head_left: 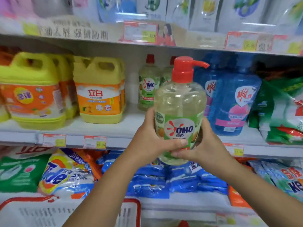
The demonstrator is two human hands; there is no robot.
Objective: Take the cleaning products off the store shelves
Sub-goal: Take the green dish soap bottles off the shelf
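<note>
A clear OMO pump bottle (179, 102) with a red pump head and green label is held upright in front of the middle shelf (114, 126). My left hand (150, 140) grips its lower left side, thumb across the label. My right hand (205, 145) wraps the lower right side and base, fingers curled under. Two smaller OMO bottles (147, 86) with red caps stand on the shelf behind it.
Yellow detergent jugs (100, 92) stand at left, blue bottles (232, 102) and green bags (282, 115) at right. Washing powder bags (65, 174) fill the shelf below. A red basket rim (131, 205) shows at the bottom. Refill pouches (201, 12) line the top shelf.
</note>
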